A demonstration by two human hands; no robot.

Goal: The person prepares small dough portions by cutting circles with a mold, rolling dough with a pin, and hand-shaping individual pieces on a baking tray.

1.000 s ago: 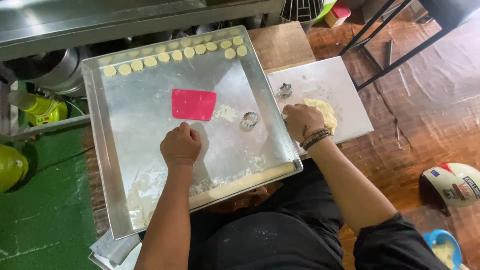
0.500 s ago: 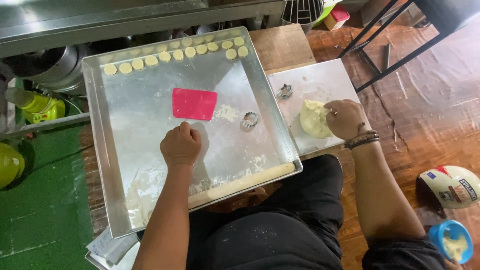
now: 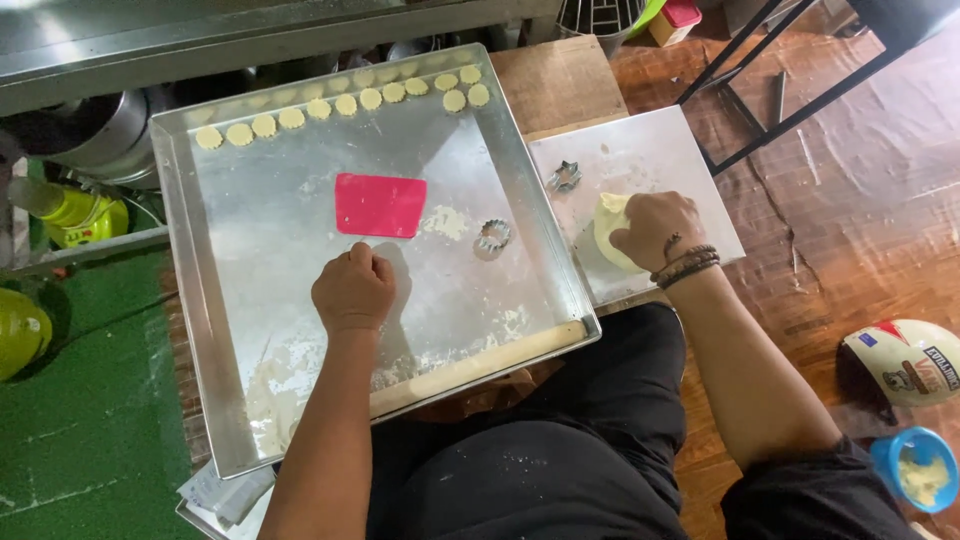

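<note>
Head view: your two hands work over a floured metal tray and a small board.

Your left hand [image 3: 353, 290] rests as a closed fist on the baking tray [image 3: 190, 300], empty as far as shows, just at 6 o'clock from the pink scraper [image 3: 380, 205]. Your right hand [image 3: 655, 228] curls over the dough lump [image 3: 608, 228] on the white board [image 3: 650, 150], fingers clamped on it. A round fluted cutter [image 3: 493, 236] lies at 3 o'clock of the left fist; a row of cut dough rounds [image 3: 345, 104] lines the tray's 12 o'clock edge.
</note>
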